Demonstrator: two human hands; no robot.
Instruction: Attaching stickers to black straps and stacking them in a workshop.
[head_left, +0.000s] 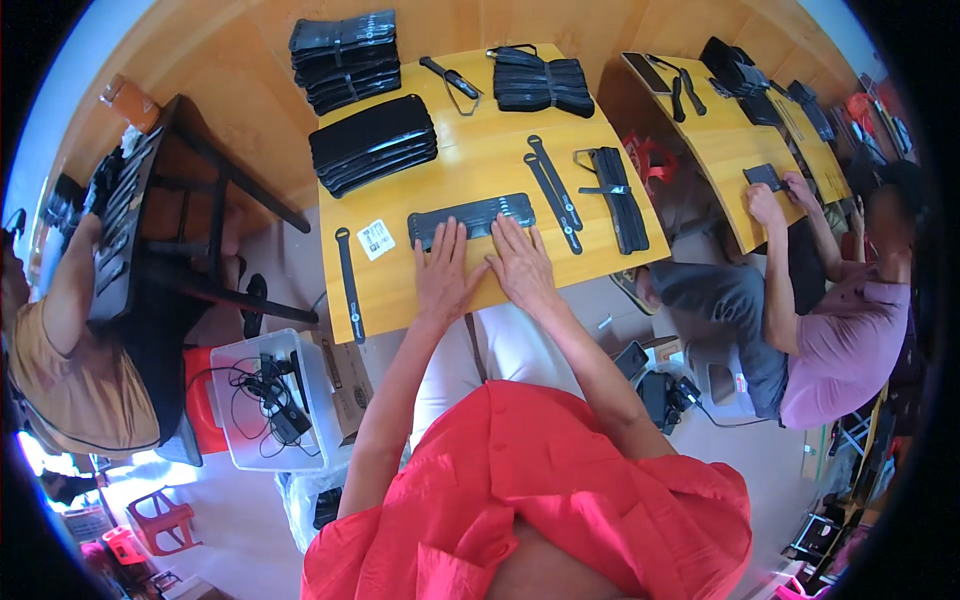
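Observation:
My left hand (444, 274) lies flat with its fingers stretched out on the near edge of a row of black straps (474, 209) on the yellow table. Beside it my right hand (525, 266) rests the same way on the row's right half, fingers straight. The thumbs come close together. Neither hand grips anything. One loose black strap (349, 285) with a ring-shaped end lies at the left, next to a white printed label (376, 240). To the right are two more loose straps (553, 193) and a banded bundle of straps (624, 200).
At the back of the yellow table (460, 160) stand a stack of black packs (374, 146), banded bundles (344, 62) and another bundle (542, 82). A co-worker (850, 330) sits at a second table on the right; another person (80, 370) is at the left. A clear bin (268, 440) holds cables.

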